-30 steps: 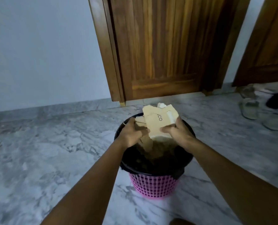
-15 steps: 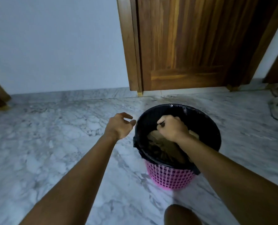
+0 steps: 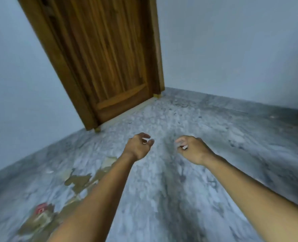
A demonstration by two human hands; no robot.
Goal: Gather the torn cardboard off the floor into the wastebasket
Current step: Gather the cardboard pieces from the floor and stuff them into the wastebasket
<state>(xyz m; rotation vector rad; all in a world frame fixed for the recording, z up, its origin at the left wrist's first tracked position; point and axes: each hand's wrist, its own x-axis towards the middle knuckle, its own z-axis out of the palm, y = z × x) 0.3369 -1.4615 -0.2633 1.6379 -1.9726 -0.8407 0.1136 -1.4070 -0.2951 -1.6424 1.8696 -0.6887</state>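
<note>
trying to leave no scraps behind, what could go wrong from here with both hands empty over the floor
Scraps could be missed: the torn cardboard lies scattered low on the left, partly hidden under the left forearm.
Flat pieces on the smooth marble floor may slip from the fingers of the left hand or right hand, both empty now.
The wastebasket is out of view, so loose handfuls might drop on the way.

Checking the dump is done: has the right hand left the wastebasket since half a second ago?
Yes. The right hand was down inside the wastebasket; now it hovers over the marble floor, and the wastebasket is out of view.
</note>
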